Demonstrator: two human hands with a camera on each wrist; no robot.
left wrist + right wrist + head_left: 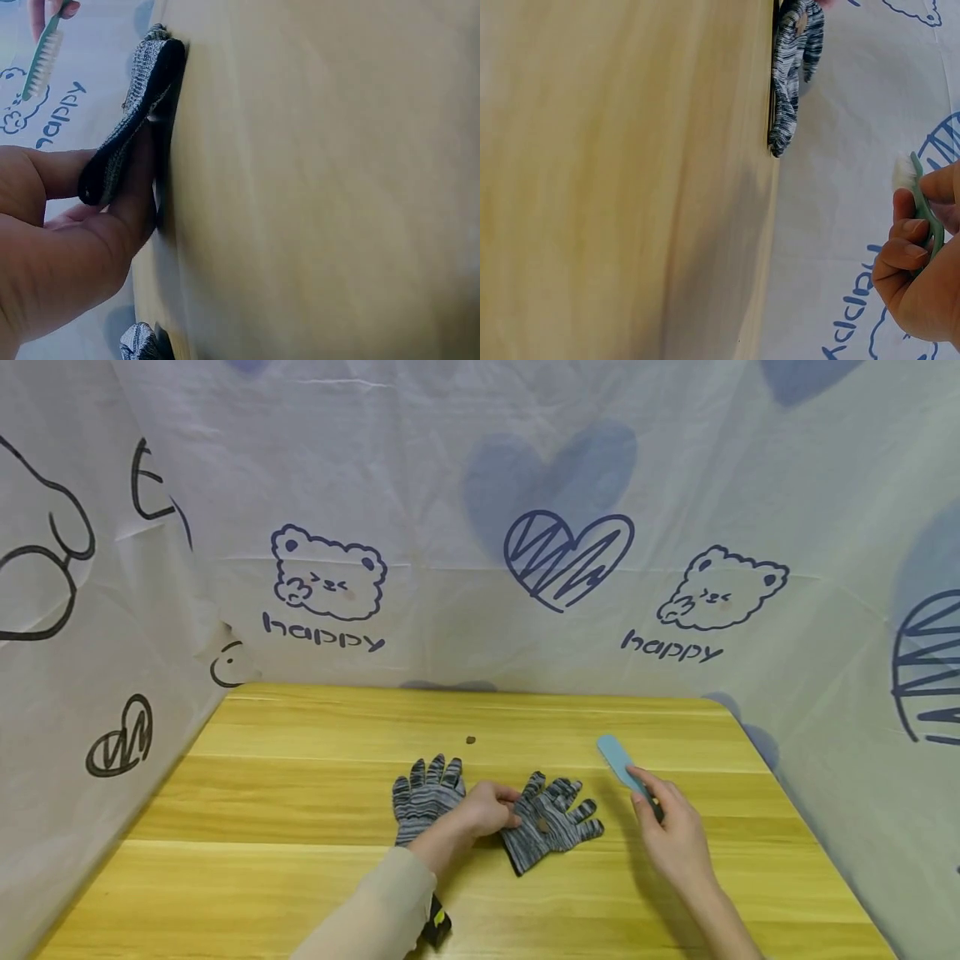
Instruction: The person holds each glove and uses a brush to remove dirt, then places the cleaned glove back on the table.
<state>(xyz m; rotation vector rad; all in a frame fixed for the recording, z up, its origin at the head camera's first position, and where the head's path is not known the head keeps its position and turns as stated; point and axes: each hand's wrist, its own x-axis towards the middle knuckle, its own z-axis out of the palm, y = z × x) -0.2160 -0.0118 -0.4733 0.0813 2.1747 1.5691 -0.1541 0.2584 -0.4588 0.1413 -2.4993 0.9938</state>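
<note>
Two grey-and-black knitted gloves lie on the table. My left hand (483, 810) pinches the cuff side of the right-hand glove (551, 822), which has a brown spot on its palm; in the left wrist view the glove's cuff (142, 97) stands between thumb and fingers. The other glove (426, 797) lies left of that hand, its lower part hidden behind the forearm. My right hand (675, 831) grips a light blue-green brush (617, 758) by the handle, held up to the right of the gloves. White bristles (904, 172) show in the right wrist view, not touching the glove.
A small brown bit (470, 740) lies on the wooden table (300, 777) behind the gloves. A black object with a yellow mark (437, 925) sits near the front by the left sleeve. Printed white sheeting (450, 610) stands behind and beside the table.
</note>
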